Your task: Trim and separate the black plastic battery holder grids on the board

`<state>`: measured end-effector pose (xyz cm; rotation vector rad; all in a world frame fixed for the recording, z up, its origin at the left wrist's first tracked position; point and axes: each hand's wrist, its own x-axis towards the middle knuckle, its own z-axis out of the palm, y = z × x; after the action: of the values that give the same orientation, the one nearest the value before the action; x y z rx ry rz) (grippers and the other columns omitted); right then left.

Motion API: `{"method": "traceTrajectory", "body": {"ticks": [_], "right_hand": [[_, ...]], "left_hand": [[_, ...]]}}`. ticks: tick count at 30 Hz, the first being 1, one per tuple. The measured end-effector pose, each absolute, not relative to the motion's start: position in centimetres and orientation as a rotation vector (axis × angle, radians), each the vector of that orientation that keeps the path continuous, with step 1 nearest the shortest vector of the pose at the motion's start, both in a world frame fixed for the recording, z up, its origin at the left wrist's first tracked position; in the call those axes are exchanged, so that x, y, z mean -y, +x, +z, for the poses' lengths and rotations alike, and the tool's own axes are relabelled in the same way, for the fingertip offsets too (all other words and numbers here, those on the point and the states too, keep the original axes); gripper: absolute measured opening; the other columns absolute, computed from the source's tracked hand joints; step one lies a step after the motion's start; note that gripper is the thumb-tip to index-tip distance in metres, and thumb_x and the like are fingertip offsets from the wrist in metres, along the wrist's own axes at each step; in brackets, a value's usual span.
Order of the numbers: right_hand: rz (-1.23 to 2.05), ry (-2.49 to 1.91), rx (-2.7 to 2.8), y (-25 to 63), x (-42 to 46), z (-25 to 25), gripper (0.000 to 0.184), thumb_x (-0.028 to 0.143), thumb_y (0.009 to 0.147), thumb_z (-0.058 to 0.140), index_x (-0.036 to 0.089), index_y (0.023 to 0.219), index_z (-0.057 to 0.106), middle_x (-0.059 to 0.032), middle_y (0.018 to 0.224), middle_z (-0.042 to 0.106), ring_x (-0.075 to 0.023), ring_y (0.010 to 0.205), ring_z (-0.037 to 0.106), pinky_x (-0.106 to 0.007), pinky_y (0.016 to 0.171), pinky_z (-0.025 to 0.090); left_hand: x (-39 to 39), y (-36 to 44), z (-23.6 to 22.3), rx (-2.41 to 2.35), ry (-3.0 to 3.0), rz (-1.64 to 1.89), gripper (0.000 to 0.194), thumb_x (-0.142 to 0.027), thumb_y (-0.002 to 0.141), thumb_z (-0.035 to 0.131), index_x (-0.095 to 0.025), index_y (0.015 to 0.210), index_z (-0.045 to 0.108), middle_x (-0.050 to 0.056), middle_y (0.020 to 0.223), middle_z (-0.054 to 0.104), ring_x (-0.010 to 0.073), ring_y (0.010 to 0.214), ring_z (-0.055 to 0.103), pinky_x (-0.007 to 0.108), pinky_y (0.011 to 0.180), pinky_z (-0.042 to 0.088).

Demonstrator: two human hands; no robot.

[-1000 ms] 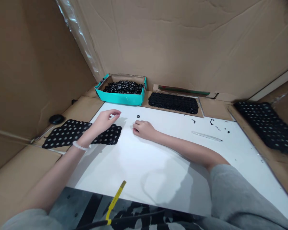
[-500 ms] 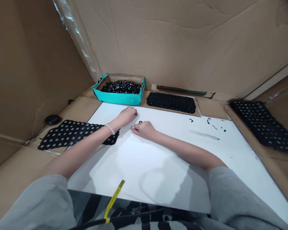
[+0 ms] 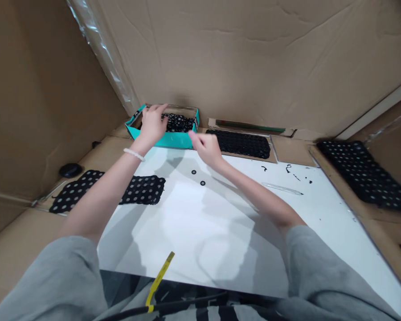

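Note:
My left hand (image 3: 153, 122) is over the left part of a teal-edged cardboard box (image 3: 175, 140), its fingers spread apart. Inside the box is a heap of small black ring-shaped pieces (image 3: 178, 122). By the box's front right corner is my right hand (image 3: 207, 147), slightly blurred, with its fingers curled in; whatever they may hold is hidden. Two small black rings, one farther back (image 3: 194, 172) and one nearer me (image 3: 202, 183), lie apart on the white board (image 3: 187, 223).
Black perforated sheets lie at left (image 3: 143, 189) and right (image 3: 364, 174). A stacked black sheet (image 3: 242, 143) rests behind my right hand. A clear pen (image 3: 282, 189) and black scraps (image 3: 288, 168) are at right. A dark round object (image 3: 71, 170) sits far left. Cardboard walls (image 3: 237, 67) surround the board.
Both hands have moved away from the board's middle toward the box, the left one opening over it. The two rings now lie uncovered on the board.

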<state>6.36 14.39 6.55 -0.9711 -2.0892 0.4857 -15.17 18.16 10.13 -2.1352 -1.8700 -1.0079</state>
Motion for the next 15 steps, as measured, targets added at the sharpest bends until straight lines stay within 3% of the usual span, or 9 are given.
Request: {"method": "traceTrajectory", "body": {"ticks": [4, 7, 9, 11, 15], "right_hand": [[0.376, -0.935, 1.991, 1.8, -20.7, 13.5, 0.074, 0.06, 0.099, 0.006, 0.01, 0.083, 0.059, -0.0037, 0.079, 0.059, -0.0105, 0.087, 0.059, -0.023, 0.087, 0.039], [0.552, -0.987, 2.125, -1.3, -25.0, 16.4, 0.076, 0.065, 0.097, 0.015, 0.006, 0.092, 0.063, -0.0061, 0.086, 0.065, -0.0157, 0.096, 0.061, -0.034, 0.098, 0.039], [0.635, -0.999, 2.152, -1.6, -26.4, 16.9, 0.072, 0.06, 0.099, 0.018, 0.003, 0.097, 0.062, -0.0089, 0.096, 0.067, -0.0156, 0.104, 0.06, -0.034, 0.101, 0.038], [0.593, -0.953, 2.124, -0.1, -26.2, 16.3, 0.063, 0.051, 0.101, 0.024, 0.002, 0.099, 0.062, -0.0092, 0.101, 0.067, -0.0132, 0.105, 0.059, -0.03, 0.1, 0.038], [0.633, -0.987, 2.321, 5.7, -22.2, 11.8, 0.039, 0.04, 0.097, 0.05, 0.007, 0.083, 0.066, -0.0049, 0.079, 0.068, -0.0106, 0.078, 0.061, -0.023, 0.082, 0.044]], "left_hand": [[-14.4, -12.7, 9.0, 1.941, -2.104, -0.94, 0.037, -0.023, 0.087, 0.05, -0.013, 0.118, 0.067, 0.012, 0.109, 0.071, 0.0265, 0.106, 0.061, 0.04, 0.1, 0.041], [-11.1, -11.5, 8.5, 2.086, -2.179, -0.851, 0.032, -0.022, 0.085, 0.047, -0.015, 0.104, 0.072, 0.012, 0.1, 0.073, 0.0289, 0.097, 0.064, 0.039, 0.093, 0.045], [-9.2, -11.8, 8.3, 2.12, -2.254, -0.792, 0.033, -0.023, 0.085, 0.046, -0.018, 0.101, 0.074, 0.01, 0.098, 0.074, 0.0282, 0.091, 0.066, 0.038, 0.088, 0.047], [-7.6, -13.3, 7.9, 2.115, -2.308, -0.742, 0.034, -0.028, 0.086, 0.045, -0.02, 0.101, 0.074, 0.008, 0.097, 0.075, 0.027, 0.087, 0.067, 0.036, 0.085, 0.049], [-5.6, -18.3, 6.3, 2.213, -2.389, -0.458, 0.035, -0.04, 0.081, 0.049, -0.024, 0.099, 0.075, 0.008, 0.099, 0.076, 0.0283, 0.088, 0.069, 0.036, 0.085, 0.05]]}}
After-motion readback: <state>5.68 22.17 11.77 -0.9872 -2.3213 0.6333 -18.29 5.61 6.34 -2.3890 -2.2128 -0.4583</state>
